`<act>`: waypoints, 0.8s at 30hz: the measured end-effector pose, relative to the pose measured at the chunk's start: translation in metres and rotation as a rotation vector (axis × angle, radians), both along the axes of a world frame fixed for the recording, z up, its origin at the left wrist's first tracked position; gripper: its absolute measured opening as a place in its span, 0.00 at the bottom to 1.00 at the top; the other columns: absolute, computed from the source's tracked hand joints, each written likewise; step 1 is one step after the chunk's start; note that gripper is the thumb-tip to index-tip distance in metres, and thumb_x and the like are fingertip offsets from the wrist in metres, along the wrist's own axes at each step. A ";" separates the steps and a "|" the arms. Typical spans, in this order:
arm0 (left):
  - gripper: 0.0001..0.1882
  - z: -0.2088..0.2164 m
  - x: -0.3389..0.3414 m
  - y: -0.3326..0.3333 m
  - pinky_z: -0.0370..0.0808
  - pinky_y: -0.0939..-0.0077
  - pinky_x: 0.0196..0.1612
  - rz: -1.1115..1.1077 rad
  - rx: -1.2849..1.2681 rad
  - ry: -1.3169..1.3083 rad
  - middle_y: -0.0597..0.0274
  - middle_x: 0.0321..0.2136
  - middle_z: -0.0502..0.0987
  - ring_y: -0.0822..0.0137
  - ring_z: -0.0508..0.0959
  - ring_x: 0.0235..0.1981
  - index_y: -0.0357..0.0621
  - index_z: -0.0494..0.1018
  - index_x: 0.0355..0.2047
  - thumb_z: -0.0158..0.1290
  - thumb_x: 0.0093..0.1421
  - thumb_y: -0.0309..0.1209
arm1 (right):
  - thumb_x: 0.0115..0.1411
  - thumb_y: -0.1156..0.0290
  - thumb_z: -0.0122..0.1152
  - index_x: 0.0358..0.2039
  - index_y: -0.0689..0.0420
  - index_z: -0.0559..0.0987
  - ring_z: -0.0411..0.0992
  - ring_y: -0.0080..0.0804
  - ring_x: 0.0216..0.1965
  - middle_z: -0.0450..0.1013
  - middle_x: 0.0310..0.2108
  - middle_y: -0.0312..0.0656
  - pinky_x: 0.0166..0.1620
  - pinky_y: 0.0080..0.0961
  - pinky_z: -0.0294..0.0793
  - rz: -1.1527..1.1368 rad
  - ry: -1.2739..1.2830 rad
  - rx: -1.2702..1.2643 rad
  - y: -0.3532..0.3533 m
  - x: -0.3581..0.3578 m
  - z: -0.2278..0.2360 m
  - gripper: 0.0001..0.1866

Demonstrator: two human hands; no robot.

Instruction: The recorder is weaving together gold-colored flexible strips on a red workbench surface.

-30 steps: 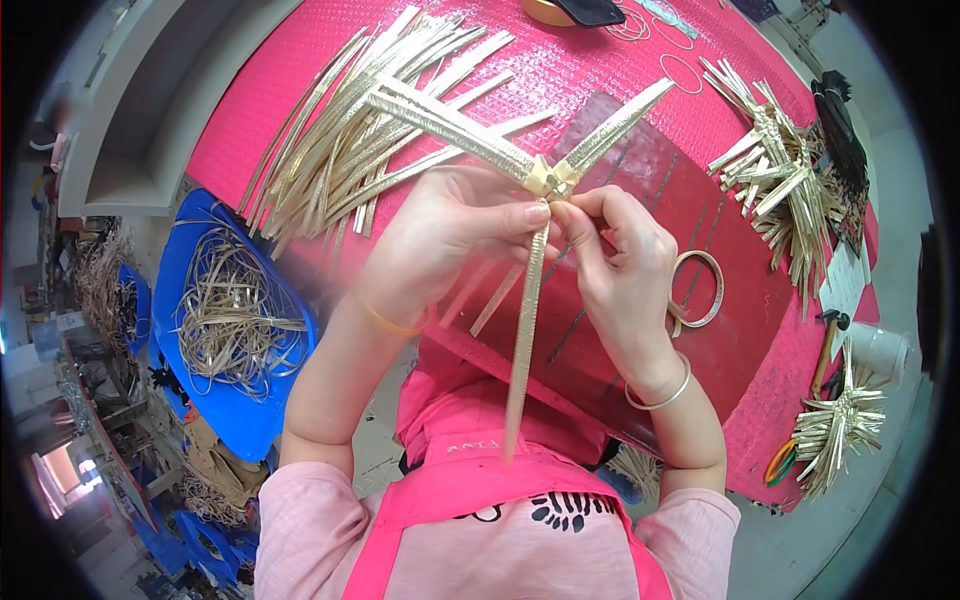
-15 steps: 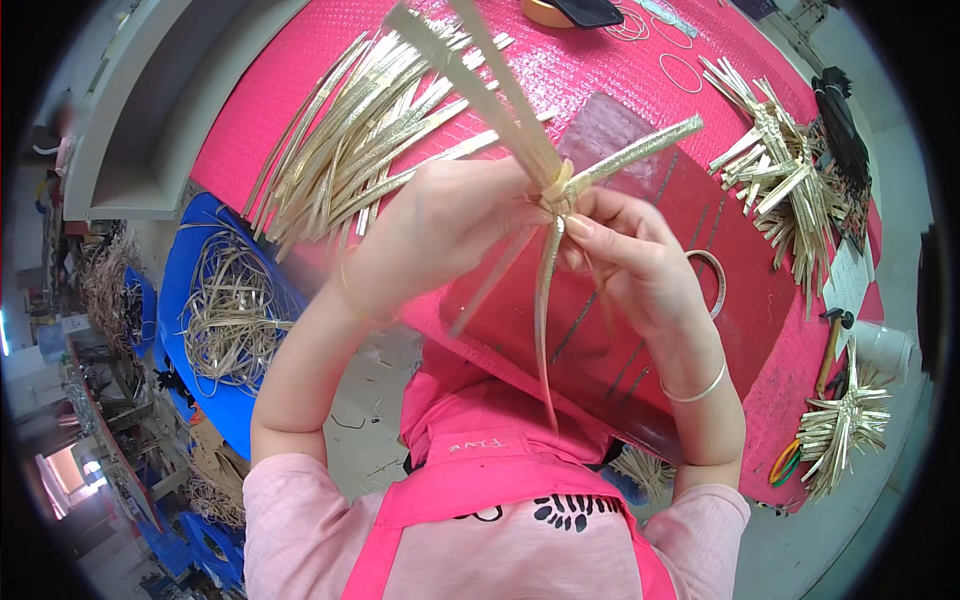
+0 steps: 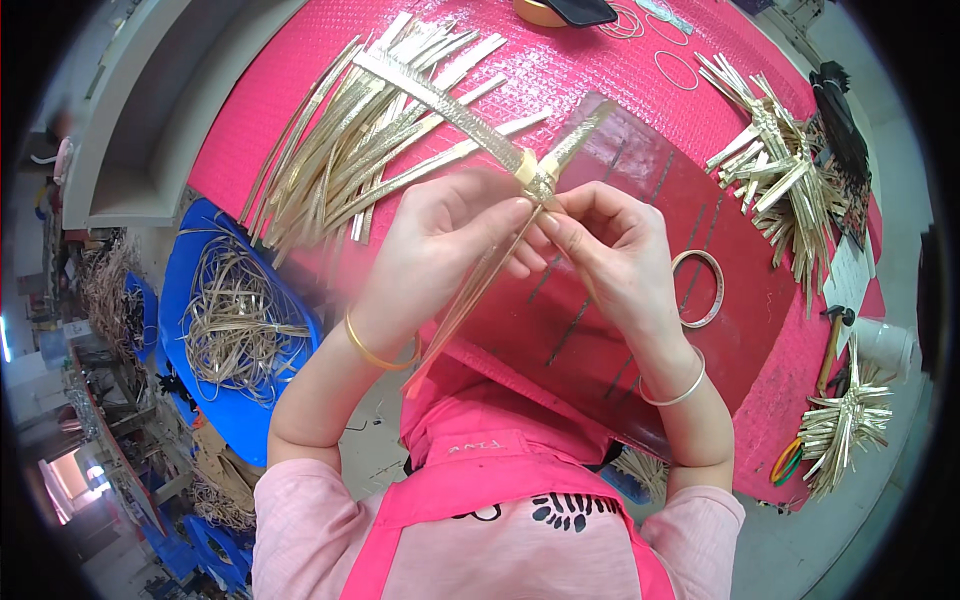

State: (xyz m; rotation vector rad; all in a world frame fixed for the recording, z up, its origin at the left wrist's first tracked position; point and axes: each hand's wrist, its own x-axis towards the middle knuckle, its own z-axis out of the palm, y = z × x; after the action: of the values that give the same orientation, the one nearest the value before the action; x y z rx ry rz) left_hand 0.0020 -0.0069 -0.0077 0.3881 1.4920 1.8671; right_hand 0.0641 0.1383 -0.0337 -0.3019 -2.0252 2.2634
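Both my hands meet above the table, pinching a small knot of interlaced gold strips (image 3: 541,184). My left hand (image 3: 455,228) closes thumb and fingers on the knot's lower left side. On its lower right, my right hand (image 3: 615,245) grips it between thumb and fingertips. One long strip end points up and left, a shorter one up and right, and thin ends hang down past my left wrist. The fingertips partly hide the knot's underside. Beyond my left hand, a pile of loose gold strips (image 3: 370,130) lies on the pink table covering (image 3: 545,55).
Below the hands lies a dark red mat (image 3: 740,340) with a tape roll (image 3: 719,287) on it. Knotted gold pieces (image 3: 780,165) lie at the right, near a hammer (image 3: 832,350). A blue bin (image 3: 235,425) at the left holds tangled strips (image 3: 240,325).
The knot has come slightly left and its upper strip ends have swung left. The hanging ends now slant toward my left wrist. Both hands still grip the knot.
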 end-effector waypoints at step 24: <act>0.08 -0.014 0.012 0.002 0.66 0.88 0.19 0.068 0.100 -0.019 0.61 0.21 0.72 0.76 0.71 0.19 0.32 0.68 0.32 0.48 0.53 0.25 | 0.51 0.75 0.55 0.28 0.68 0.73 0.71 0.19 0.24 0.73 0.21 0.41 0.29 0.14 0.69 -0.007 0.107 -0.084 -0.003 0.018 0.011 0.08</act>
State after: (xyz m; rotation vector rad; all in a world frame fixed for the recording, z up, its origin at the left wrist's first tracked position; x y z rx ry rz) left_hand 0.0140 -0.0044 -0.0217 0.3691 1.4196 1.9987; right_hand 0.0819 0.1354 -0.0226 -0.1893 -1.8785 2.3107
